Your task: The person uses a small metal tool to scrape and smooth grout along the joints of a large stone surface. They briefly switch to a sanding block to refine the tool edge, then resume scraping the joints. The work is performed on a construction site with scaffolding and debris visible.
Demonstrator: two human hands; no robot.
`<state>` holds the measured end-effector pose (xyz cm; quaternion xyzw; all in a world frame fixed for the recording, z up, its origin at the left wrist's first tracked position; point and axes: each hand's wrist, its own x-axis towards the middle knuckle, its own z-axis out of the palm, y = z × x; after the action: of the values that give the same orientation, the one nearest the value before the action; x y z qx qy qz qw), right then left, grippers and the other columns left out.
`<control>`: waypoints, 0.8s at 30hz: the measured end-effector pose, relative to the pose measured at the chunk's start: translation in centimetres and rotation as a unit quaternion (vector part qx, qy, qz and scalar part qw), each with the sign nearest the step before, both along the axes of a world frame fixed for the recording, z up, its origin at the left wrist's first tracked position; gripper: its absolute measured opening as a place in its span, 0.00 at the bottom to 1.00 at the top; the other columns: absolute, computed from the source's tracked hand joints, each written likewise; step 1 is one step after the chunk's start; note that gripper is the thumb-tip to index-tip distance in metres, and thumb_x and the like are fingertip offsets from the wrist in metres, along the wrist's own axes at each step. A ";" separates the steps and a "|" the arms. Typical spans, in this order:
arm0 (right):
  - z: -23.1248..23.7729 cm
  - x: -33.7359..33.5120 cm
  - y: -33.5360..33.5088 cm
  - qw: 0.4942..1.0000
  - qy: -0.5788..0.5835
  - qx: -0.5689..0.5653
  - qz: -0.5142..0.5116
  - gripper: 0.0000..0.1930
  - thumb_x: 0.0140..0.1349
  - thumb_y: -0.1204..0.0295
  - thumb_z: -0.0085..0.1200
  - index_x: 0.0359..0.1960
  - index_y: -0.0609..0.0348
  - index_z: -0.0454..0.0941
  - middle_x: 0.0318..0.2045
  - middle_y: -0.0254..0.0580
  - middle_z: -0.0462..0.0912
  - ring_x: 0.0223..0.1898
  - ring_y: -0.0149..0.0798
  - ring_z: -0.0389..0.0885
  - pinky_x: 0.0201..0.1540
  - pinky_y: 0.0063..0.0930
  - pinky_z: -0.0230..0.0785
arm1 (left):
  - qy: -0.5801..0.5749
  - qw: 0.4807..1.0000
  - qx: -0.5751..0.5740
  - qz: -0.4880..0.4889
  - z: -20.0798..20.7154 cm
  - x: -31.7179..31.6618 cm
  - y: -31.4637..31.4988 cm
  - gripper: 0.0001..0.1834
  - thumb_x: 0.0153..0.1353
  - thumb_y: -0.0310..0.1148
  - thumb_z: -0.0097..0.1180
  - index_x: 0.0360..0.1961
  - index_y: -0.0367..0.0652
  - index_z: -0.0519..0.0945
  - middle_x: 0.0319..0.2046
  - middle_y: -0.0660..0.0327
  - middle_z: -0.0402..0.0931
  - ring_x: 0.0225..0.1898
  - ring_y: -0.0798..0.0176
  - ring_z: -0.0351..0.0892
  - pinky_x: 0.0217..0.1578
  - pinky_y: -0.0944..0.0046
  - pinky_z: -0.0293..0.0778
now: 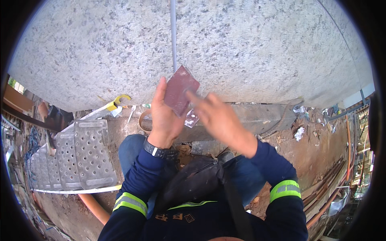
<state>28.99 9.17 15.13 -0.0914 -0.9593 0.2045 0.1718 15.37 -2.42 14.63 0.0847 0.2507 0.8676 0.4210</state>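
Note:
My left hand (167, 120) holds up a flat, reddish-brown rectangular piece (181, 90), which looks like a sheet of sandpaper. Its thumb runs along the left edge, and the other fingers are hidden behind the piece. White dust marks its upper corner. My right hand (221, 120) is at the piece's right side, its fingers smeared by motion. One finger or a thin thing in it reaches over the face of the piece; I cannot tell which. Just below lies a smaller brownish scrap with white flecks (192, 118), partly behind the right hand.
A speckled grey-white stone-like panel (249, 52) rises ahead, split by a vertical seam strip (173, 32). At left lies a perforated metal plank (84, 154) beside a yellow hooked tool (120, 101). Rope (279, 122), litter (299, 133) and rods (325, 186) lie at right.

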 end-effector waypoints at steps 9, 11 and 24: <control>1.4 0.4 -0.8 0.999 0.024 0.013 0.026 0.26 0.73 0.71 0.57 0.72 0.37 0.77 0.36 0.48 0.74 0.33 0.53 0.80 0.36 0.46 0.75 | -0.025 0.996 0.069 -0.046 -0.7 -1.7 -0.7 0.30 0.82 0.51 0.43 0.65 0.33 0.78 0.61 0.52 0.83 0.64 0.53 0.80 0.67 0.52 0.71; 0.4 -1.1 3.2 0.999 0.012 0.037 -0.023 0.26 0.73 0.70 0.55 0.72 0.39 0.76 0.37 0.50 0.74 0.32 0.55 0.81 0.36 0.48 0.76 | -0.058 0.997 0.039 -0.029 -0.6 -0.9 -0.8 0.29 0.83 0.50 0.43 0.65 0.33 0.78 0.62 0.51 0.82 0.63 0.53 0.80 0.67 0.52 0.71; 2.6 0.6 6.9 0.874 0.099 -0.474 0.035 0.21 0.85 0.64 0.39 0.69 0.62 0.72 0.44 0.44 0.89 0.32 0.28 0.82 0.39 0.24 0.75 | 0.049 0.993 -0.047 0.093 1.3 -0.9 -0.3 0.27 0.84 0.46 0.42 0.67 0.33 0.76 0.62 0.52 0.82 0.63 0.55 0.82 0.65 0.53 0.73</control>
<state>29.58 16.06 17.78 -0.1080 -0.7280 0.6484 0.1945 14.51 -2.68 15.90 0.0833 0.3180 0.8853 0.3289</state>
